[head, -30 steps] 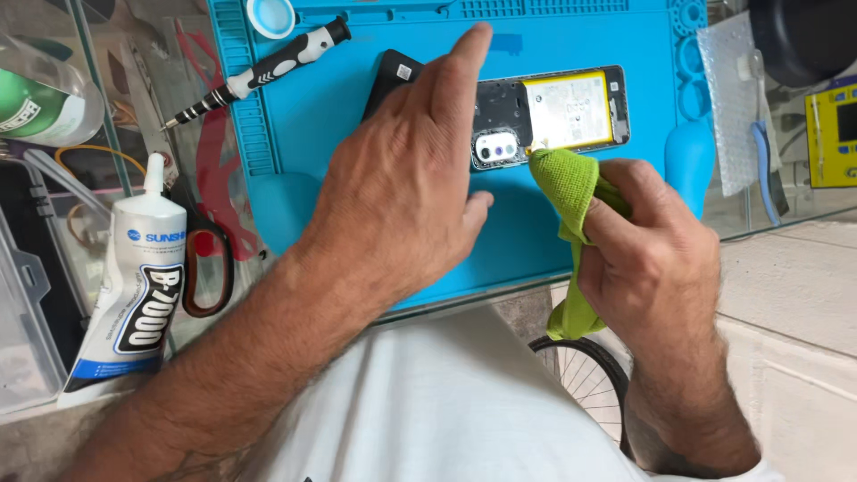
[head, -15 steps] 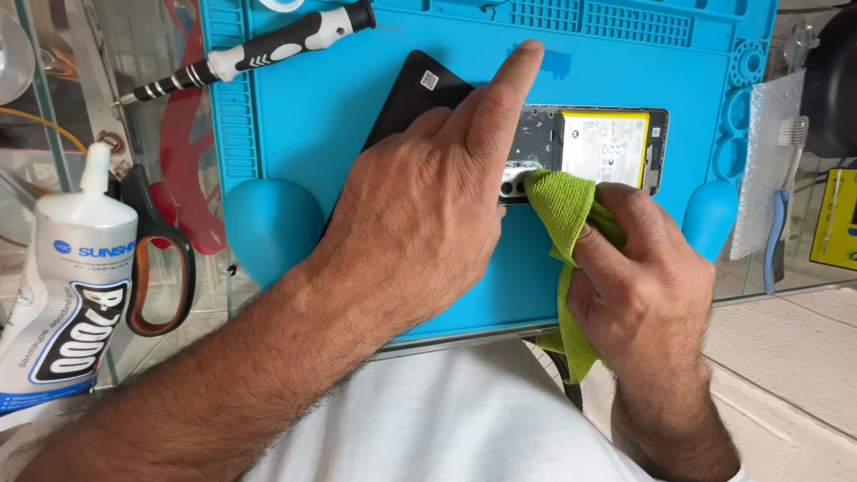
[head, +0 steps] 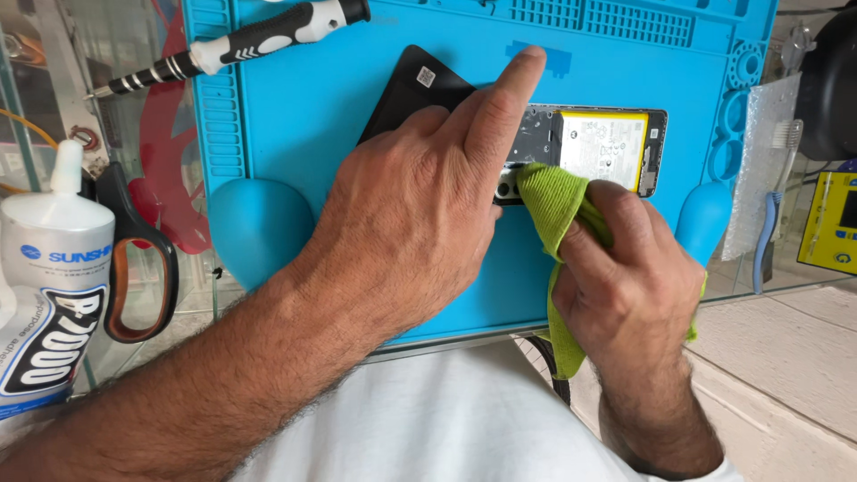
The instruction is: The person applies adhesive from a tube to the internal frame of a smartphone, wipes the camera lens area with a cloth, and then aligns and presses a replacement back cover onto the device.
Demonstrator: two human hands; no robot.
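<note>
An opened phone [head: 589, 147] with its yellow-edged battery showing lies on a blue work mat [head: 303, 107]. My left hand [head: 420, 205] presses down on the phone's left part, index finger stretched toward the far edge. A black back cover [head: 406, 94] pokes out from under that hand. My right hand [head: 629, 268] grips a green cloth [head: 549, 196] and holds its folded tip against the phone near the camera cutout.
A black-and-white screwdriver [head: 232, 45] lies across the mat's far left corner. To the left stand a white glue tube [head: 54, 277] and orange-handled scissors [head: 134, 250] on glass. A toothbrush [head: 772, 205] and a yellow device [head: 835, 223] sit at the right.
The view has drawn closer and shifted slightly. Both hands stay on the phone, the cloth still at the camera area, with only small movement.
</note>
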